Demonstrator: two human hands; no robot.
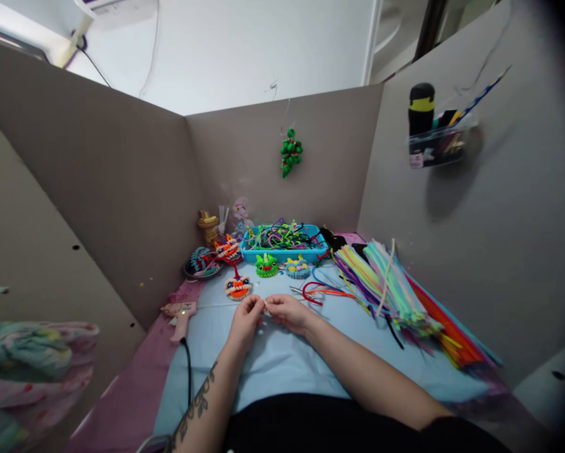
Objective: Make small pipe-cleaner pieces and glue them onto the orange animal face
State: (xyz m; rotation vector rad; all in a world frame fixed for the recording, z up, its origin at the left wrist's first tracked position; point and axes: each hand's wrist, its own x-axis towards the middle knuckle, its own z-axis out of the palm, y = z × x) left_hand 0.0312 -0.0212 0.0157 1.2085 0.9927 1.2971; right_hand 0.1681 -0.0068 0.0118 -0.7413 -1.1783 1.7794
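Both hands meet over the blue cloth in the middle of the table. My left hand [248, 314] is closed in a pinch, and my right hand [286, 311] pinches close against it. Between the fingertips shows a bit of white pipe cleaner [265, 306], mostly hidden by the fingers. A thin pale strand [214, 306] lies out to the left of my left hand. Just beyond the hands sits an orange and white pipe-cleaner animal head [238, 288]. A green head [266, 266] and a light blue one [297, 267] stand farther back.
A blue tray [285, 254] of tangled pipe cleaners stands at the back. Bundles of pipe cleaners [396, 292] lie on the right, near pliers [301, 291]. At left are a pink glue gun [182, 319] with its cord and a round bowl [202, 272]. Grey panels [282, 195] enclose the table.
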